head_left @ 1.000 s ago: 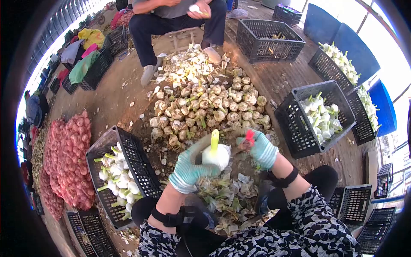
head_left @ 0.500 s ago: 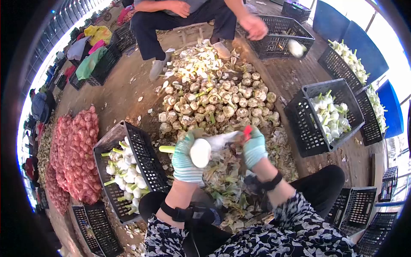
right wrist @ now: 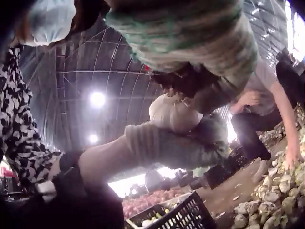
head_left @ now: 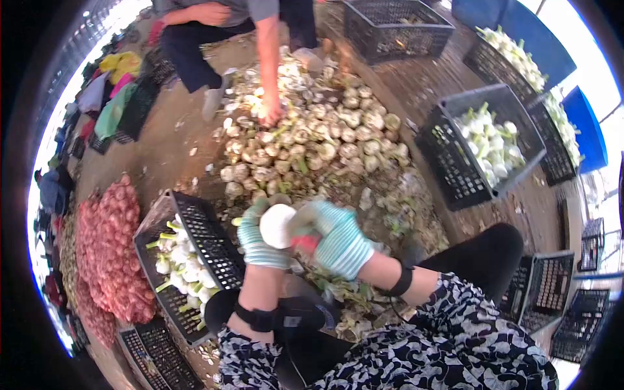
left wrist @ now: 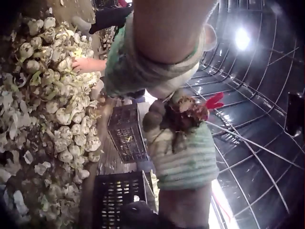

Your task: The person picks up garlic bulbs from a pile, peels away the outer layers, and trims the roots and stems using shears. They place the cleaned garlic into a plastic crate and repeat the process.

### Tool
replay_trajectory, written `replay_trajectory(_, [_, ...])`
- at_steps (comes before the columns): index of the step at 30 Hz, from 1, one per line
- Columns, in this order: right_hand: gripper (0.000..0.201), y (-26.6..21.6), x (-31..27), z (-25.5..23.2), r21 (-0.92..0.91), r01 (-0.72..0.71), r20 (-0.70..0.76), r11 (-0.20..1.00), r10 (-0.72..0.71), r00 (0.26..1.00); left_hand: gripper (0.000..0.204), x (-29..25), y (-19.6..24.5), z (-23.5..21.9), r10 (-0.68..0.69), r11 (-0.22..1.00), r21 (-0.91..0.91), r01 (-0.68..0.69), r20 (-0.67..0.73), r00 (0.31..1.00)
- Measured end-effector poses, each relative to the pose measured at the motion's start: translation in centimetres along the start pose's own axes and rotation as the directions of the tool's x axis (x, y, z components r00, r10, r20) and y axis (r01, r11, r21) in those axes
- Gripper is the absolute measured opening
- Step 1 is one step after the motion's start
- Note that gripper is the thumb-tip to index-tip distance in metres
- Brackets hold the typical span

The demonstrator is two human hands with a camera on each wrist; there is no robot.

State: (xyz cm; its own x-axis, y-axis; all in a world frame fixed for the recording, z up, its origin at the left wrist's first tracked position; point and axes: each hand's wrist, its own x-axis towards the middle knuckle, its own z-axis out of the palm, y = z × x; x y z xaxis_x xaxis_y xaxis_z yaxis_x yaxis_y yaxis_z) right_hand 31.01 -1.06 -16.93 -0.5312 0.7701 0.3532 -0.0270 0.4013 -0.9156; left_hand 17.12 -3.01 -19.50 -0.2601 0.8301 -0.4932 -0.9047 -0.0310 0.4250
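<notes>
A peeled white garlic bulb (head_left: 277, 226) sits in my left hand (head_left: 259, 242), which wears a striped green-and-white glove and grips it, green stem pointing left. My right hand (head_left: 344, 239), gloved alike, is right beside the bulb, its fingers at the bulb's side. It pinches a small red-ended object (head_left: 304, 243), mostly hidden in its fingers; I cannot tell its kind. In the left wrist view its red end (left wrist: 214, 101) sticks out past ragged brown material at the fingers. The right wrist view shows the bulb (right wrist: 175, 114) under the right-hand fingers.
Unpeeled garlic (head_left: 325, 146) is heaped ahead, loose skins below my hands. A crate of peeled garlic (head_left: 208, 244) stands left, another crate (head_left: 461, 162) right. Red net sacks (head_left: 110, 253) lie far left. Opposite, a seated person's hand (head_left: 270, 112) reaches into the heap.
My right hand has come left from apart to beside the bulb, now facing up in the left hand. The person opposite tossed a bulb toward the back crate, then reached into the heap.
</notes>
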Motion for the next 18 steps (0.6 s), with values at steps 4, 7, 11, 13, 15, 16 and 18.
replay_trajectory(4, [0.023, 0.3, -3.9, 0.7, -0.059, -0.011, 0.274, 0.998, 0.027, 0.961, 0.021, -0.1, 0.5, 0.5, 0.044, 0.999, 0.015, -0.044, 0.013, 0.999])
replay_trajectory(7, [0.036, 7.8, -4.6, 2.7, 0.344, -0.487, 0.209, 0.803, 0.44, 0.873, 0.026, 0.3, -0.5, 0.6, 0.145, 0.954, 0.268, -0.137, -0.011, 0.989])
replay_trajectory(11, [0.05, 5.2, -1.3, -1.7, -0.508, -0.328, 0.405, 0.796, 0.557, 0.725, 0.017, 0.1, 3.2, 0.4, 0.585, 0.678, 0.592, -0.437, -0.074, 0.808])
replay_trajectory(13, [0.056, 11.6, -1.2, -6.7, -0.638, -0.605, -0.026, 0.476, 0.772, 0.635, 0.022, -1.1, 8.5, -1.7, 0.88, 0.327, 0.716, -0.617, 0.008, 0.475])
replay_trajectory(15, [0.07, 21.1, -6.3, -10.2, -0.845, -0.522, -0.453, 0.119, 0.361, 0.815, 0.036, -2.4, 10.7, -3.6, 0.96, -0.07, 0.848, -0.526, 0.2, 0.194])
replay_trajectory(16, [0.063, 21.6, -6.8, -12.1, -0.759, -0.649, -0.547, 0.061, 0.481, 0.685, 0.039, -2.4, 10.5, -3.1, 0.938, -0.241, 0.903, -0.355, 0.311, 0.154])
replay_trajectory(18, [0.047, 24.2, -8.5, -15.1, -0.598, -0.801, -0.566, -0.015, 0.716, 0.409, 0.045, -2.3, 7.9, -0.6, 0.857, -0.327, 0.878, -0.349, 0.432, 0.282])
